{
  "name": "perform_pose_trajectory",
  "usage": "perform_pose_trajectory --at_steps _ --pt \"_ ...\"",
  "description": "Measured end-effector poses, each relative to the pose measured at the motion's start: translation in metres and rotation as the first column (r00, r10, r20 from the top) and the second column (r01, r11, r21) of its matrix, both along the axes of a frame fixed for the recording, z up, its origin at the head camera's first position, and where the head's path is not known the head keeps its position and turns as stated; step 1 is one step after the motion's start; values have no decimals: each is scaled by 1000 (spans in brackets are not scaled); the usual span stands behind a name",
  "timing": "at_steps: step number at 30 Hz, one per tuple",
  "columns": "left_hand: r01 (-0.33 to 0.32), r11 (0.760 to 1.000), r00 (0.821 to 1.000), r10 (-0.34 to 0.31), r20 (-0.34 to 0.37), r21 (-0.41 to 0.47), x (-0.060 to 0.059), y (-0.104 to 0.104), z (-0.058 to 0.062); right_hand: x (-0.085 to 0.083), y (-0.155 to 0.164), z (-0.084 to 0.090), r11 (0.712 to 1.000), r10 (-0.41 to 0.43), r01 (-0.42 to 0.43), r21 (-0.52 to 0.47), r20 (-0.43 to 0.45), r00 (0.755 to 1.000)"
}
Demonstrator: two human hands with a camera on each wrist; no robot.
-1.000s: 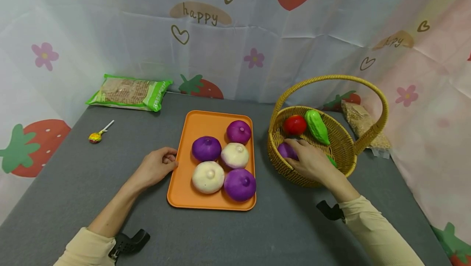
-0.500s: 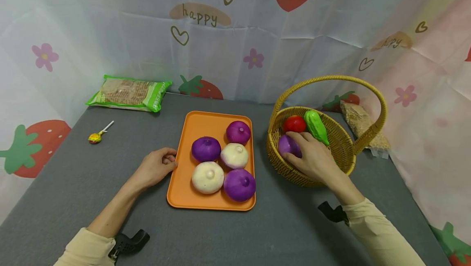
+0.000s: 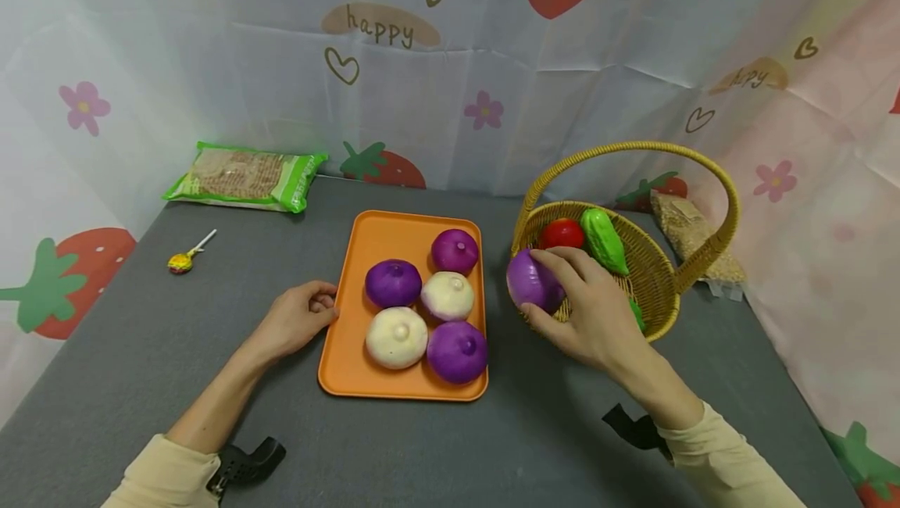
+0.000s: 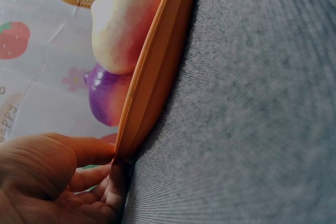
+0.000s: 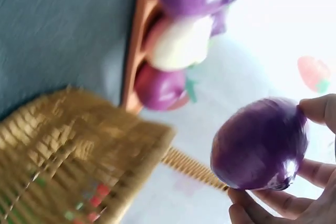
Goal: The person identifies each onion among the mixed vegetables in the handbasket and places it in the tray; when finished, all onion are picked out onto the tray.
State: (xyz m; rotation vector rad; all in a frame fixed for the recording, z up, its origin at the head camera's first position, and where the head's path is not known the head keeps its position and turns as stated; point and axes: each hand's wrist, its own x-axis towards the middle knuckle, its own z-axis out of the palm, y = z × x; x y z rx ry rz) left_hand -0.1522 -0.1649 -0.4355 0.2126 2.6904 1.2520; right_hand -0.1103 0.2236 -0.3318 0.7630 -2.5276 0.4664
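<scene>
My right hand point(image 3: 598, 313) grips a shiny purple toy onion point(image 3: 532, 281) over the left rim of the wicker basket point(image 3: 661, 301). In the right wrist view the thumb and fingers are around this onion point(image 5: 260, 142), which is raised above the basket. A red tomato point(image 3: 562, 233) and a green vegetable point(image 3: 605, 241) lie in the basket, another green thing partly hidden under my hand. The left hand point(image 3: 298, 320) pinches the left edge of an orange tray point(image 3: 344, 375), its thumb on the rim point(image 4: 118, 142). Several purple onions point(image 3: 457, 352) and white onions point(image 3: 397, 338) rest on the tray.
A green-and-clear packet point(image 3: 246, 178) lies at the back left, with a lollipop point(image 3: 181, 262) in front of it. Behind the basket's right side is a bag of grains point(image 3: 692, 234). The basket's tall handle point(image 3: 633, 147) arches over it. A printed curtain point(image 3: 281, 101) hangs behind the table.
My right hand has lifted the purple onion from inside the basket up and left to its rim. The left hand and the tray have stayed put.
</scene>
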Motion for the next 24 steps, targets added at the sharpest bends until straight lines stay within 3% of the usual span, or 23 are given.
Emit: perform_pose_trajectory --at_steps 6,11,18,24 --pt "2 1000 1000 -2 -5 -3 0 -1 0 20 -17 2 993 117 -117 -6 52 992" --pt "1 1000 1000 -1 -12 -7 0 -2 -1 32 -27 0 977 200 -206 63 87 976" --pt "5 1000 1000 -5 -15 -7 0 -2 -1 44 -26 -4 951 178 -223 213 215 960" --pt "4 1000 1000 -4 -14 -9 0 0 1 48 -25 -10 928 145 -250 277 350 925"
